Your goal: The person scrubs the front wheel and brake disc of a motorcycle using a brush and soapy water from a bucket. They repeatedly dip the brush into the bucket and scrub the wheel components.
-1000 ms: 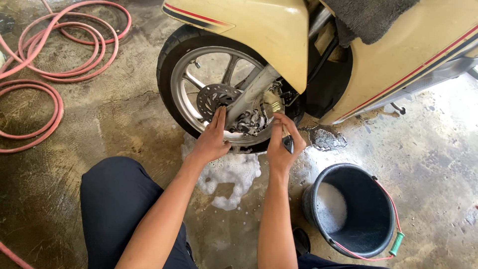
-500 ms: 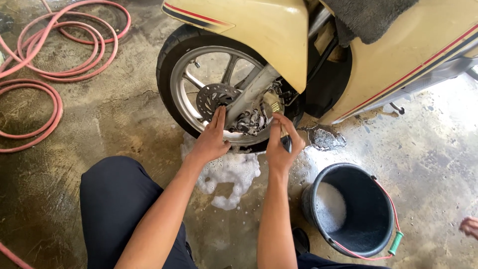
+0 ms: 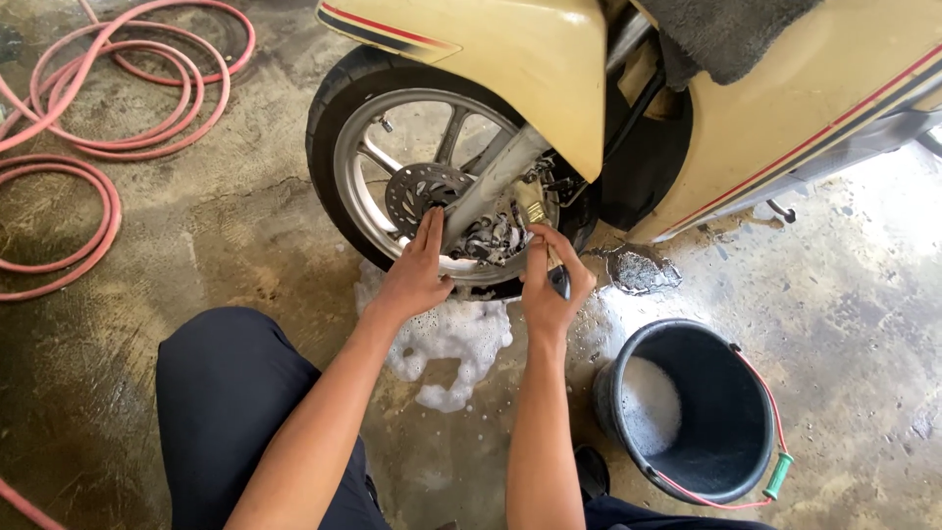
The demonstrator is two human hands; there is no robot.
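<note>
- The right hand (image 3: 549, 285) is curling shut around the dark handle of a small brush (image 3: 538, 221), thumb and fingers wrapping it.
- The brush is standing nearly upright, its long axis running up and away from the wrist, slightly leftward; its pale bristles are pointing into the hub area beside the fork leg (image 3: 496, 182).
- The left hand (image 3: 417, 275) is lying open and flat, fingers together and extended, pressing against the rim of the front wheel (image 3: 365, 182); it is gripping nothing.
- Both hands are sitting at the wheel's lower edge, the right one nearer the bristle end, the left just beside the brake disc (image 3: 417, 191).
- Soap foam (image 3: 451, 339) is lying on the wet floor directly below the hands.
- 1 black bucket (image 3: 736, 373) is standing to the right, near the right forearm; a pink hose (image 3: 108, 88) is coiling well apart on the left.
</note>
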